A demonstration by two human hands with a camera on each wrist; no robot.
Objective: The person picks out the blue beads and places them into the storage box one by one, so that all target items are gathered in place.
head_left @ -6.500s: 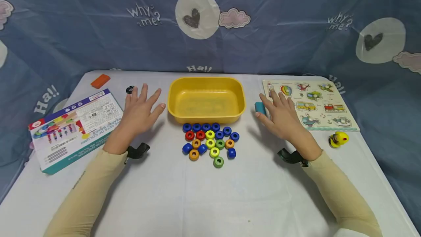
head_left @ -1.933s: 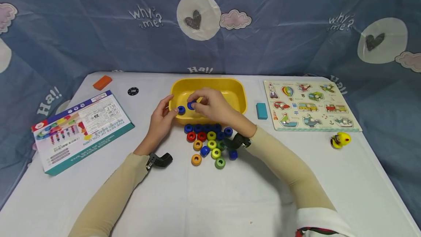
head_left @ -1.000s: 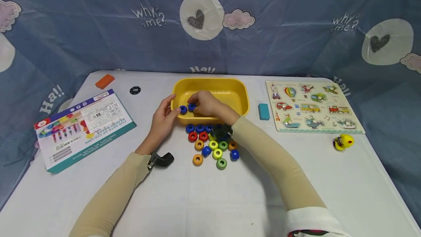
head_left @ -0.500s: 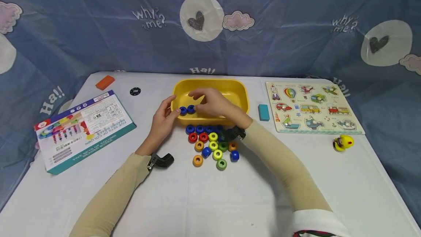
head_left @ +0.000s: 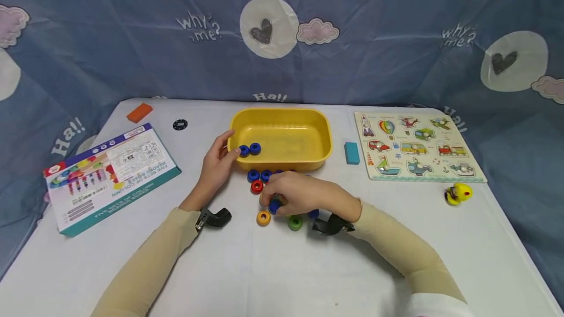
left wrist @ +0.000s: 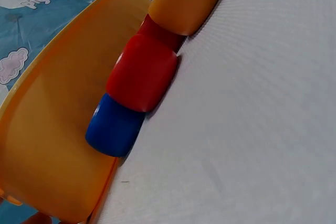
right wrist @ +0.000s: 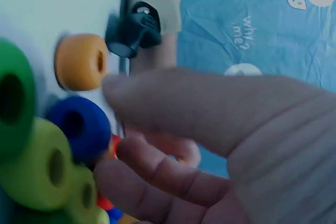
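Observation:
In the head view, my left hand (head_left: 217, 161) holds the left end of the yellow basin (head_left: 304, 166), thumb at the rim and fingers along the outer wall. Two blue beads (head_left: 255, 148) lie side by side inside, near my thumb. My right hand (head_left: 299, 192) is over the beads on the cloth, hiding most of them. Its thumb and fingertips are spread about a blue bead (right wrist: 81, 128), with a gap showing in the right wrist view. Around it are an orange bead (right wrist: 81, 61), yellow beads (right wrist: 37, 166) and a green bead (head_left: 294, 222). Red beads (left wrist: 143, 73) stand near the basin.
A printed toy box (head_left: 112, 177) lies at left, with an orange block (head_left: 139, 112) and a black chip (head_left: 180, 124) behind it. To the right are a teal block (head_left: 351, 153), a picture puzzle board (head_left: 423, 147) and a yellow toy duck (head_left: 458, 193).
Since the first frame, two blue beads have gone from the cloth into the basin and my left hand has taken its end. My right hand has just moved from the basin back to the beads.

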